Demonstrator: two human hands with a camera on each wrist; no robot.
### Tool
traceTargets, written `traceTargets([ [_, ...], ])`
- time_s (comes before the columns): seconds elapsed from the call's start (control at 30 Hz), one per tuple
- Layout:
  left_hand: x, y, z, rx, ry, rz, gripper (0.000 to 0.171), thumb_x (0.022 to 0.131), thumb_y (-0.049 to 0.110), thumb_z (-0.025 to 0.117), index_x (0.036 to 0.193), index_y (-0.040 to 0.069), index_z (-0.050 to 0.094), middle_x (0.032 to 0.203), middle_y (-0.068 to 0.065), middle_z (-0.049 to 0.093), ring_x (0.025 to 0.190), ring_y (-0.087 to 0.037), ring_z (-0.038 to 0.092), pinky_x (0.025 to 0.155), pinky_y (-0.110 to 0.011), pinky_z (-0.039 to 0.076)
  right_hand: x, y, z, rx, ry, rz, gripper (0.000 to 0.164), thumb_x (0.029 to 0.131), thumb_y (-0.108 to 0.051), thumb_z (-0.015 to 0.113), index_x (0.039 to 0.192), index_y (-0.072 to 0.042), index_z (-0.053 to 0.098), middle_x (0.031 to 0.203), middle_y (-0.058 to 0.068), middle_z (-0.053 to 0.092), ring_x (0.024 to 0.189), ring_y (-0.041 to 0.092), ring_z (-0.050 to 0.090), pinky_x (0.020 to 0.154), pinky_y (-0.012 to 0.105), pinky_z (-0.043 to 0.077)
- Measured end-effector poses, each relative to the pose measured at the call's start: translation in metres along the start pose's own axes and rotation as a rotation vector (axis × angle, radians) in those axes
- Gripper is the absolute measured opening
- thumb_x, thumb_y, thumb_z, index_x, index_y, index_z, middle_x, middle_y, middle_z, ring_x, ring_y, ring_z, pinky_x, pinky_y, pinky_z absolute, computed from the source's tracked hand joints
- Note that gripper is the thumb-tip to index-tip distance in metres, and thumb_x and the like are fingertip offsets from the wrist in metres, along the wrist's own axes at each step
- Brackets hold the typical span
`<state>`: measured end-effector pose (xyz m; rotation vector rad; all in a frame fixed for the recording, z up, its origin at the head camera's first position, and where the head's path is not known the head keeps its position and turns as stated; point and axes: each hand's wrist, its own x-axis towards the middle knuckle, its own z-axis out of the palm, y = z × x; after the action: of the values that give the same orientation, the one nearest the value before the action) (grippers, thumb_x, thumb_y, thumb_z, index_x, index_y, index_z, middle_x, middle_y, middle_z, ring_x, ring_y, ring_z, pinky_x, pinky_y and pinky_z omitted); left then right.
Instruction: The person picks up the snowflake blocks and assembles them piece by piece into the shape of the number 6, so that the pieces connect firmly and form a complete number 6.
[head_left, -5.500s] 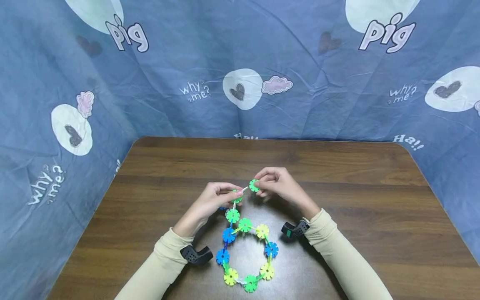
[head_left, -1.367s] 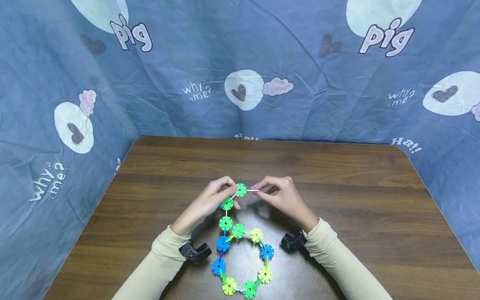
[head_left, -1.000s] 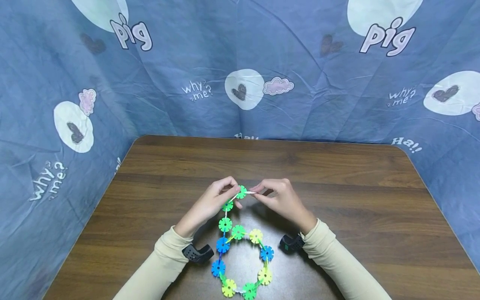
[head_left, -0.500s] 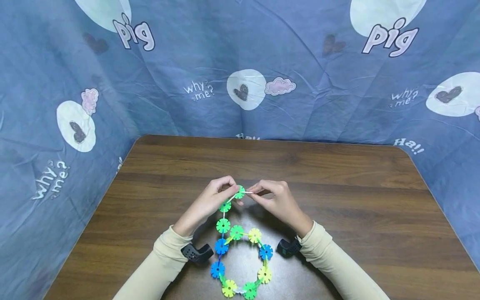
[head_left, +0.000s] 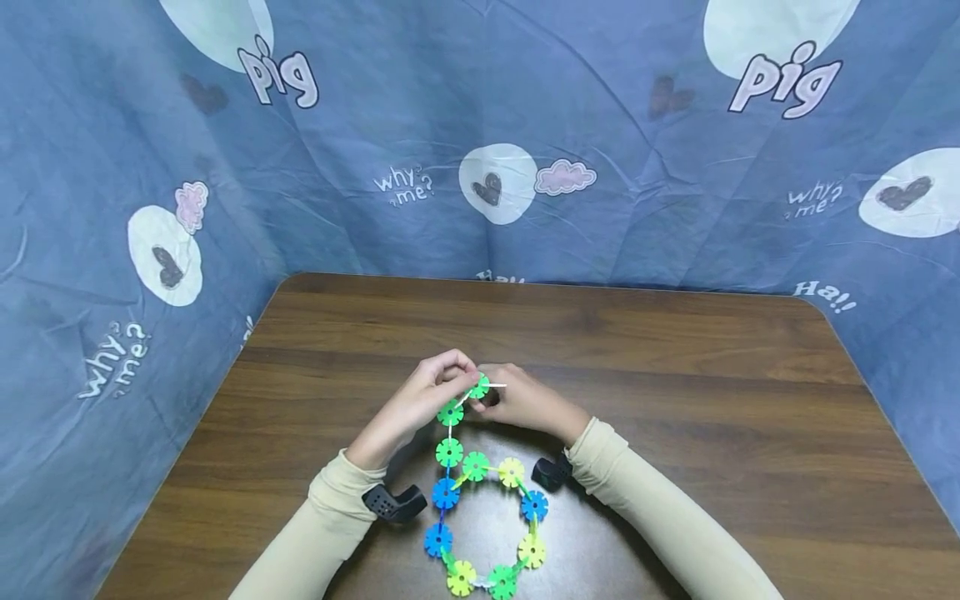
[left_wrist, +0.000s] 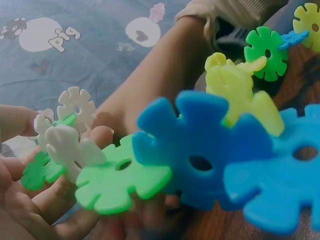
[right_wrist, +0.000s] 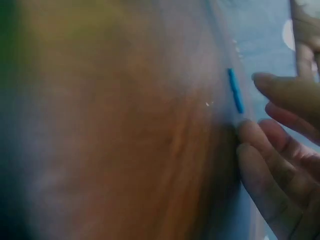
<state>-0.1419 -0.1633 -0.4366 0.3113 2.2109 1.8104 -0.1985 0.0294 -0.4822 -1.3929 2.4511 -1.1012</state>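
My left hand [head_left: 417,407] pinches the green snowflake disc [head_left: 478,386] at the top of a linked chain, between thumb and fingers. A white snowflake disc [head_left: 498,385] sticks out from it to the right. Below hang more green discs [head_left: 450,412] joined by white ones, leading down to a ring. In the left wrist view, the white disc [left_wrist: 76,108] stands upright at the chain's end. My right hand [head_left: 528,404] reaches left behind the chain, fingertips partly hidden. In the right wrist view, its fingers are parted near a loose blue piece [right_wrist: 235,91], seen edge-on.
The ring of linked discs lies on the wooden table [head_left: 675,375] near the front, with blue [head_left: 534,506], yellow [head_left: 532,551] and green [head_left: 502,582] discs. A blue printed cloth [head_left: 420,100] hangs behind the table.
Earlier, a green disc and then a white one were added at the chain's end. The right hand has just let go of the white disc and moved left, behind the chain.
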Motion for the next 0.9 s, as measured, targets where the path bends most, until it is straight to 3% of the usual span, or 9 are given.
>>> traceTargets([
  [0.23,0.001,-0.002,0.004,-0.061,-0.029,-0.013,0.021,0.107,0.021,0.057,0.107,0.000,0.059,0.096,-0.012,0.077,0.081,-0.017,0.076,0.082,-0.029,0.061,0.017,-0.001,0.004,-0.029,-0.089,0.075,0.012,0.087,-0.004,0.070,0.092,-0.012,0.064,0.087,0.002,0.066,0.077,0.007,0.055,0.074,0.019,0.054],
  [0.43,0.001,-0.002,0.006,-0.059,-0.029,-0.022,0.021,0.107,0.020,0.057,0.107,0.000,0.060,0.094,-0.013,0.076,0.082,-0.018,0.076,0.083,-0.029,0.061,0.017,0.004,0.002,0.005,-0.102,0.055,0.023,0.077,0.006,0.063,0.092,-0.011,0.064,0.081,-0.001,0.063,0.072,0.006,0.053,0.068,0.017,0.051],
  [0.53,0.002,-0.003,0.006,-0.040,-0.012,-0.029,0.021,0.107,0.021,0.058,0.107,0.000,0.060,0.092,-0.011,0.076,0.082,-0.018,0.074,0.078,-0.026,0.057,0.010,0.007,-0.003,0.119,-0.103,0.127,0.022,0.083,0.007,0.068,0.097,-0.010,0.067,0.081,-0.002,0.067,0.066,0.003,0.059,0.062,0.018,0.055],
  [0.67,0.001,-0.003,0.006,-0.009,0.018,-0.031,0.022,0.105,0.021,0.060,0.107,0.000,0.063,0.089,-0.007,0.076,0.082,-0.021,0.072,0.072,-0.022,0.052,-0.008,0.011,-0.012,0.304,-0.060,0.272,0.014,0.092,-0.001,0.074,0.105,-0.005,0.070,0.087,0.008,0.077,0.066,0.011,0.071,0.061,0.028,0.064],
  [0.77,0.001,-0.002,0.006,-0.020,0.031,-0.039,0.021,0.105,0.021,0.061,0.108,0.000,0.064,0.091,-0.013,0.077,0.088,-0.034,0.075,0.074,-0.024,0.056,-0.025,0.013,-0.019,0.417,0.011,0.336,0.015,0.094,-0.005,0.073,0.108,0.002,0.071,0.090,0.016,0.078,0.069,0.017,0.075,0.063,0.033,0.066],
  [0.9,0.002,-0.003,0.005,-0.044,0.025,-0.053,0.022,0.105,0.021,0.062,0.109,0.000,0.064,0.100,-0.026,0.075,0.098,-0.048,0.073,0.081,-0.035,0.063,-0.046,0.012,-0.030,0.596,0.140,0.404,0.020,0.095,-0.007,0.072,0.111,0.006,0.071,0.090,0.017,0.078,0.073,0.025,0.077,0.066,0.041,0.067],
])
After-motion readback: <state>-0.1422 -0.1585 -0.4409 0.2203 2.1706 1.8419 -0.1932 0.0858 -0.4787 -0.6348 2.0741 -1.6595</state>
